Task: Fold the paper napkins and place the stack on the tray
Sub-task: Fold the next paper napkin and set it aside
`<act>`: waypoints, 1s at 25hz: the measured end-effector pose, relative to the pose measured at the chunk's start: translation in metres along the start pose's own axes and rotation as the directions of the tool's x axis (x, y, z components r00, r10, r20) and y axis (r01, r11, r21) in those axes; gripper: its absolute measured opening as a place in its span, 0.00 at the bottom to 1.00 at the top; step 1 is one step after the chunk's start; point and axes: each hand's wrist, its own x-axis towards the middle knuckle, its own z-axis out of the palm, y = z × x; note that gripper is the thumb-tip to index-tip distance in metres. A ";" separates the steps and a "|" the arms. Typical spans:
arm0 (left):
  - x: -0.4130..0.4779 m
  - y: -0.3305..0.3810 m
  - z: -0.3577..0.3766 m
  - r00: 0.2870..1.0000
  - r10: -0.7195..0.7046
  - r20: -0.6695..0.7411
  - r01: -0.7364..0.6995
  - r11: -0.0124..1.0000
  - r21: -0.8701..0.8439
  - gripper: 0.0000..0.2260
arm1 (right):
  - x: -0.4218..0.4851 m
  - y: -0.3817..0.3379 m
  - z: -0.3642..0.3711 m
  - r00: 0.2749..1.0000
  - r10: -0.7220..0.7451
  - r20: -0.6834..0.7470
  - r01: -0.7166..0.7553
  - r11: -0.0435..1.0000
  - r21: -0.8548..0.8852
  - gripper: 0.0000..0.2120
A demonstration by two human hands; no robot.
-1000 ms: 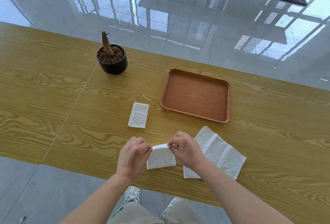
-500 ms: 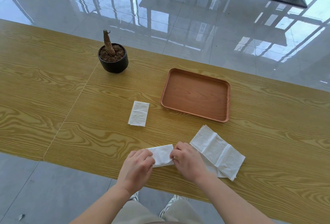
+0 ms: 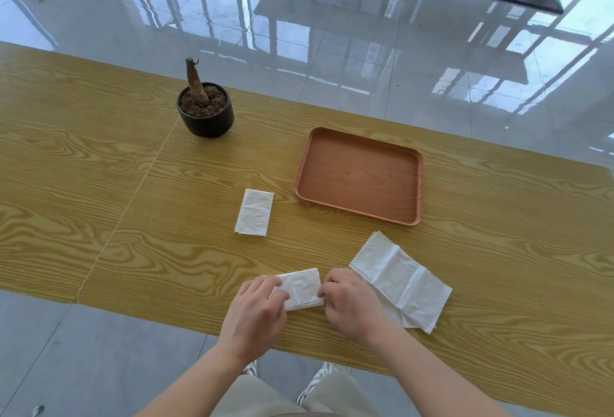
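While left hand [image 3: 255, 312] and right hand [image 3: 349, 303] pinch ends of napkin [image 3: 302, 288], lower centre, fold looks half-done. Next: press crease, stack on folded one [image 3: 254, 212] left of tray [image 3: 358, 177]; pile [image 3: 402, 280] lower right waits.

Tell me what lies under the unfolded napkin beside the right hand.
Under the unfolded napkin, edges of more white paper peek out at its near corner. How many sheets is hidden by the top one; the right hand covers its left edge.

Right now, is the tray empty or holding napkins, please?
Empty: the tray shows bare wood; a folded napkin lies beside it, on the table.
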 end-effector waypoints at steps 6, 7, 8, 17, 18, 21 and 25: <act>-0.013 0.000 0.022 0.981 -0.021 0.195 -0.009 0.988 0.154 0.33 | -0.011 -0.009 0.018 0.993 -0.117 0.032 0.121 0.973 -0.197 0.29; -0.016 -0.001 0.026 0.972 -0.034 0.234 -0.006 0.986 0.169 0.36 | -0.013 -0.009 0.023 0.991 -0.108 0.082 0.125 0.962 -0.243 0.33; -0.020 -0.003 0.029 0.962 -0.047 0.269 -0.002 0.984 0.178 0.39 | -0.016 -0.009 0.028 0.988 -0.088 0.123 0.120 0.952 -0.282 0.36; -0.030 -0.008 0.026 0.958 0.006 0.287 -0.063 0.979 0.192 0.42 | -0.033 0.003 0.032 0.980 -0.071 0.185 0.135 0.922 -0.362 0.45; -0.034 -0.008 0.027 0.956 0.027 0.292 -0.085 0.978 0.190 0.41 | -0.037 0.004 0.034 0.977 -0.067 0.203 0.137 0.924 -0.356 0.45; -0.044 -0.008 0.029 0.952 0.027 0.304 -0.088 0.978 0.189 0.41 | -0.043 0.007 0.039 0.972 -0.052 0.228 0.131 0.929 -0.345 0.46; -0.041 -0.007 0.027 0.950 0.029 0.311 -0.095 0.975 0.199 0.42 | -0.042 0.003 0.037 0.976 -0.058 0.208 0.128 0.931 -0.341 0.46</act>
